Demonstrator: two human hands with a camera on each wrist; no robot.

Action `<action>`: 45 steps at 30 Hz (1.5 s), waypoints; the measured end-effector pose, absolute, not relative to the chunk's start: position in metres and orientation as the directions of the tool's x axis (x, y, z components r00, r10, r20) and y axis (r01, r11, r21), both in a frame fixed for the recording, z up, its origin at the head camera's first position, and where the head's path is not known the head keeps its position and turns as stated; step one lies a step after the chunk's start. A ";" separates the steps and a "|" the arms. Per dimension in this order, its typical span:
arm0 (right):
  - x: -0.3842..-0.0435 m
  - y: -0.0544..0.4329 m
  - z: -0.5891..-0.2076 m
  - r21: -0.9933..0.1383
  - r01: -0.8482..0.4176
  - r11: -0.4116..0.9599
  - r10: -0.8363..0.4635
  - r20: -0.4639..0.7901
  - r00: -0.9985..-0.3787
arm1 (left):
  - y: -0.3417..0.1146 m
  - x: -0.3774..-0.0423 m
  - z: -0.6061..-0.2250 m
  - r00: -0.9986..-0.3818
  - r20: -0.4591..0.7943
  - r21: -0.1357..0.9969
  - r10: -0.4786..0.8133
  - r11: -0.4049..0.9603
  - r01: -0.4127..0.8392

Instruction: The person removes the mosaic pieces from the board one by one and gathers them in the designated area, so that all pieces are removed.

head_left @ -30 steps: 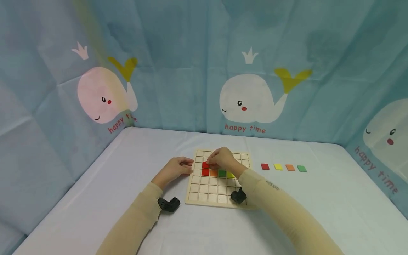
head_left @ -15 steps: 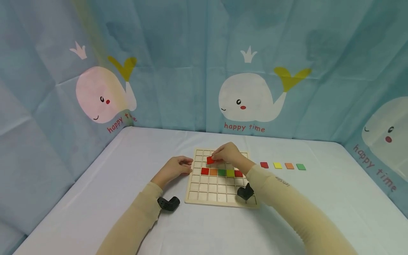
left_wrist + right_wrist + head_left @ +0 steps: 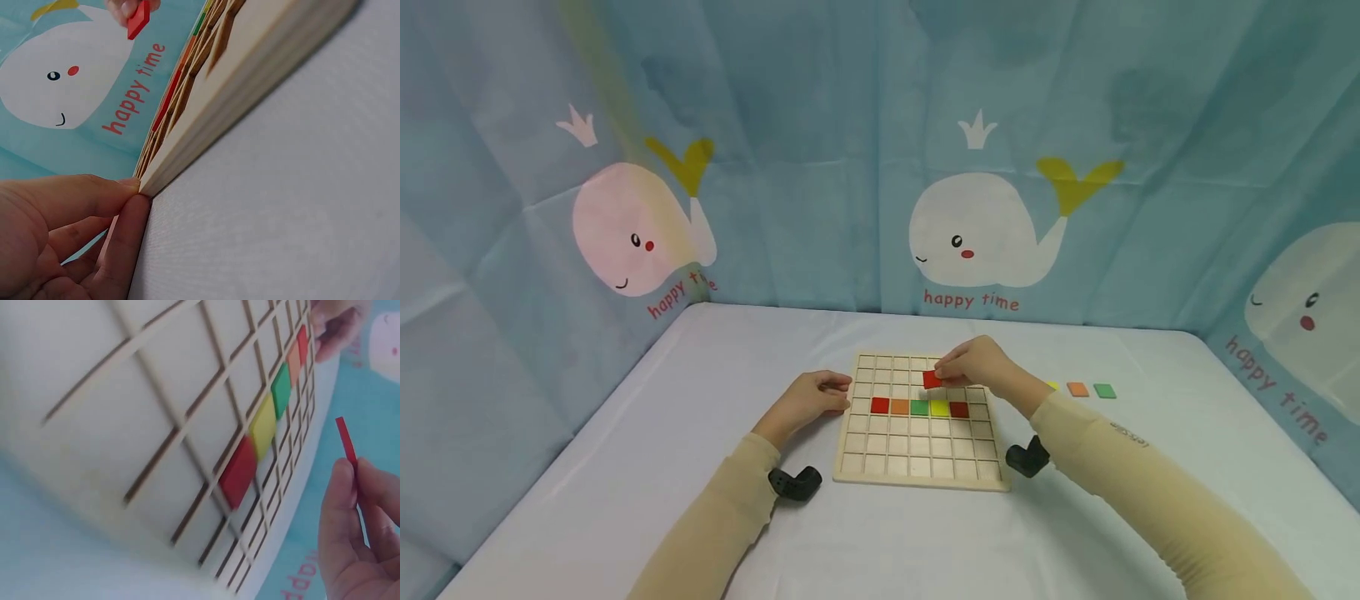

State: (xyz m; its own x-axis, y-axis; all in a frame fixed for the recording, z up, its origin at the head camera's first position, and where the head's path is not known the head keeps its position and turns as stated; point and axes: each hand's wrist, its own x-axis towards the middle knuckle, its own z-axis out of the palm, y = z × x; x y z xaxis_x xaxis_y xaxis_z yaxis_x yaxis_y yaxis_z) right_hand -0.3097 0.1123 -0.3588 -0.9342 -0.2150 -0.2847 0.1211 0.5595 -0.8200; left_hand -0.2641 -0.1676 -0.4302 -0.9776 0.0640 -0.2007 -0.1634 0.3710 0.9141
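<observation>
A light wooden grid board (image 3: pixel 917 470) lies on the table. Across it runs a row of square tiles: a red tile (image 3: pixel 880 405), an orange tile (image 3: pixel 899 407), a green tile (image 3: pixel 919 407), a yellow tile (image 3: pixel 939 408) and a second red tile (image 3: pixel 958 410). My left hand (image 3: pixel 805 404) pinches the board's left edge between thumb and index finger, as the left wrist view shows. Above the far part of the grid, my right hand (image 3: pixel 981 367) holds another red tile (image 3: pixel 346 439) by its edge, tilted and clear of the board.
Right of the board, an orange tile (image 3: pixel 1078 389) and a green tile (image 3: pixel 1104 391) lie on the white tablecloth (image 3: pixel 715 350). A yellow tile (image 3: pixel 1054 386) there is partly behind the right forearm. A blue whale-print curtain (image 3: pixel 820 233) stands behind the table.
My right hand has lifted the red tile off the cell behind the row's left end and carried it rightward over the board. My left hand has stayed at the board's edge.
</observation>
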 end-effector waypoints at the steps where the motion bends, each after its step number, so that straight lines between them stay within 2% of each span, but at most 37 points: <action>1: -0.310 0.117 -0.358 -0.812 0.119 0.571 -0.209 -0.285 -0.936 | -0.167 -0.264 -0.430 -0.978 -0.199 0.914 0.061 0.371 -0.163; 12: -0.316 0.152 -0.351 -0.801 0.168 0.575 -0.131 -0.293 -0.947 | -0.167 -0.267 -0.433 -0.977 -0.210 0.914 0.041 0.362 -0.181; 24: -0.320 0.181 -0.343 -0.810 0.167 0.562 -0.152 -0.300 -0.942 | -0.170 -0.269 -0.434 -0.977 -0.207 0.910 0.050 0.377 -0.173; 45: -0.308 0.261 -0.340 -0.800 0.248 0.547 -0.070 -0.338 -0.938 | -0.168 -0.265 -0.434 -0.977 -0.202 0.911 0.063 0.379 -0.164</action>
State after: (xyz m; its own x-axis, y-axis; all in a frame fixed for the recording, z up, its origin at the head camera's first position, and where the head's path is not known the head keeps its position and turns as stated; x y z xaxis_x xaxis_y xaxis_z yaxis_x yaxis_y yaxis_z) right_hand -0.3082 0.2606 -0.3404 -0.9385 -0.0695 -0.3383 0.2479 0.5466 -0.7999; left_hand -0.2651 -0.1678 -0.4341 -0.9774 0.0628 -0.2018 -0.1637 0.3791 0.9108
